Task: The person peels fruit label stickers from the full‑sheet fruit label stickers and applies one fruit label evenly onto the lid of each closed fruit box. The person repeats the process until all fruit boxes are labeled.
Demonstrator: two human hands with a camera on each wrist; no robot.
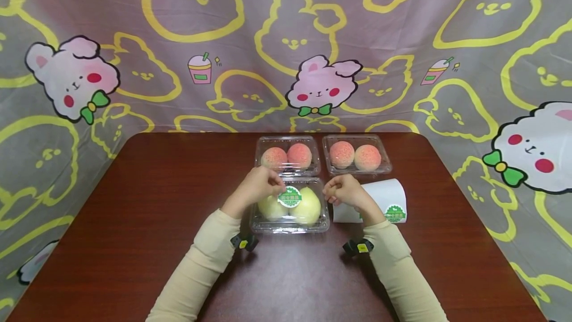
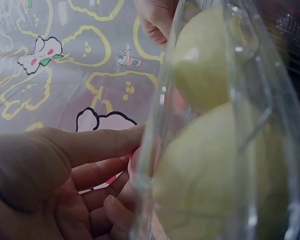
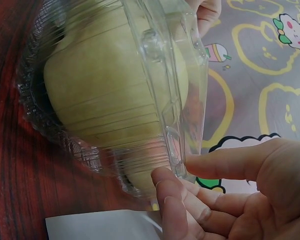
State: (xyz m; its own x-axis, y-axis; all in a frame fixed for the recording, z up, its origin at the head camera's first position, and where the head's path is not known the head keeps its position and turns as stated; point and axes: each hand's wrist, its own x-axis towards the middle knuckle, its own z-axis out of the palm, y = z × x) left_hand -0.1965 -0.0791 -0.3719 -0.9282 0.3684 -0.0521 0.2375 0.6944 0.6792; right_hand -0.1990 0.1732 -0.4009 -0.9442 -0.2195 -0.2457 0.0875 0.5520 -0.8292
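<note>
A clear plastic fruit box holds two pale yellow-green fruits. A round green-and-white sticker lies on the middle of its lid. My left hand is over the lid's upper left, fingertips by the sticker. The left wrist view shows its thumb stretched to the lid and its other fingers loosely bent. At the box's right edge is my right hand. In the right wrist view its thumb and bent fingers stand apart beside the lid's rim.
Behind stand two more clear boxes, the left one and the right one, each with two pink-red peaches. A white sheet of round green stickers curls up under my right forearm. The brown table meets a patterned curtain.
</note>
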